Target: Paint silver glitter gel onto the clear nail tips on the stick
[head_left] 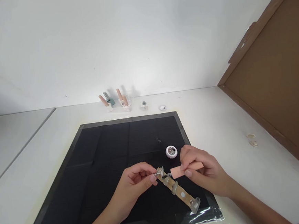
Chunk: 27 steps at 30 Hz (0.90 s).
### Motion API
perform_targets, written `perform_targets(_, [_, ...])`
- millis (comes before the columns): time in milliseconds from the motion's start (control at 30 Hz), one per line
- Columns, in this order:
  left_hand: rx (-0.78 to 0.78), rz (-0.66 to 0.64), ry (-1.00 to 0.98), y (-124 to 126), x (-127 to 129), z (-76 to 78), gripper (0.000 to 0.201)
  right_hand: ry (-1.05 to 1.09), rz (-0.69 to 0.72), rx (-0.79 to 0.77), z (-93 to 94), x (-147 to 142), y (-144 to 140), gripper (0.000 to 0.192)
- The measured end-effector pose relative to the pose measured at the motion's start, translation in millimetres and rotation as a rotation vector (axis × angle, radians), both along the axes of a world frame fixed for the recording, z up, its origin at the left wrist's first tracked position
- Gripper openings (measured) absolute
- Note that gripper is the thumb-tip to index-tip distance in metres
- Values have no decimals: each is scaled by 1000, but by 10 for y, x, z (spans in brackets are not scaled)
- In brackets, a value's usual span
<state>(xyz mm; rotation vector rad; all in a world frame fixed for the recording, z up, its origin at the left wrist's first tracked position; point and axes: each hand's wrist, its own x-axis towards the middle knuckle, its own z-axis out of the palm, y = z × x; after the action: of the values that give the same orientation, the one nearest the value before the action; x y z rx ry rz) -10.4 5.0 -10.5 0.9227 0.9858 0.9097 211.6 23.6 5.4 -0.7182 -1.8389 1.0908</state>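
Note:
My right hand (pixel 204 169) is closed around the peach handle of a nail polish brush (pixel 177 172). The dark brush tip points left, at a small silvery piece, perhaps a false nail (pixel 160 172), by the far end of a wooden strip (pixel 185 195). My left hand (pixel 136 182) pinches that silvery piece between thumb and forefinger; its exact kind is hard to make out. Clear, nail-like pieces (pixel 174 187) sit along the strip, and another clear piece (pixel 195 205) is at its near end. A small round white pot (pixel 171 151) with silvery contents stands just beyond my hands.
Under my hands lies a black mat (pixel 111 153) with taped edges on a white table (pixel 207 121). Several polish bottles (pixel 126 105) stand by the back wall, with a small jar (pixel 144 106) and a round lid (pixel 162 108). Two small pale discs (pixel 252 143) lie right, near a brown panel (pixel 273 81).

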Motion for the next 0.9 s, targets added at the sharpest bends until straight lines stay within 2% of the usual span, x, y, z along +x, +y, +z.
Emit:
perform_targets(267, [-38,-8,19,-15,-17,-7,14,-13,-110,-24,6,16,1,13])
perform_targets(333, [-51,-10,17,-22,-21,-10,15,-4,-92,-27,9,21,-4,17])
perform_targets(500, [-72,-28,-21,-22,-26,-1,14,-47,-16,78,35,30,19,18])
perform_targets(633, [-91,-46,-54,-12,-27,25,15,-99,-56,134,63,60,40,25])
perform_targets(767, [-107,-49,-45,-13,-22,37,16,-73,-95,112,60,60,26,26])
perform_targets(900, [-117,-67,-49,-9,-11,28,18,-41,-44,89,42,20,-10,27])
